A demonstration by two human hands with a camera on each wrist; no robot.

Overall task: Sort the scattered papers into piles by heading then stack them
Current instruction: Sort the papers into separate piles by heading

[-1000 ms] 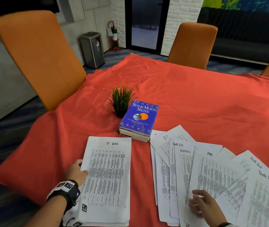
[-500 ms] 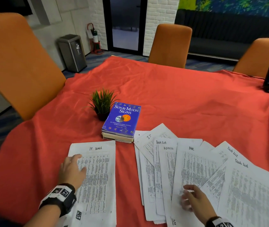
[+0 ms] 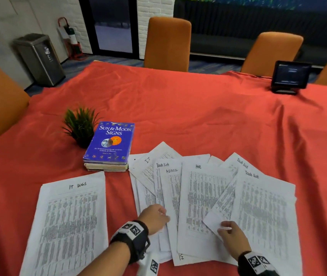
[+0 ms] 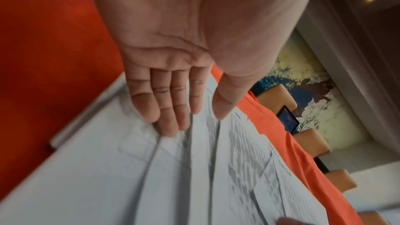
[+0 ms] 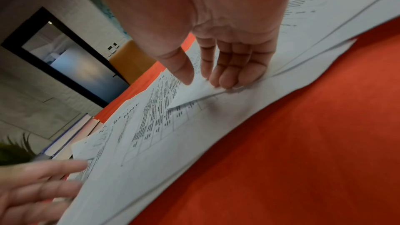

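In front of me the bench is draped in a rumpled orange-red cloth, and on its left side a small green potted plant stands just beside a blue book titled "Sun & Moon Signs", which lies on top of another book. At the far right corner of the bench a small dark screen on a stand faces me. Orange chairs line the far side, with one more at my left, and beyond them I see a steel bin, a red fire extinguisher by the white brick wall, a dark glass door and a dark sofa.
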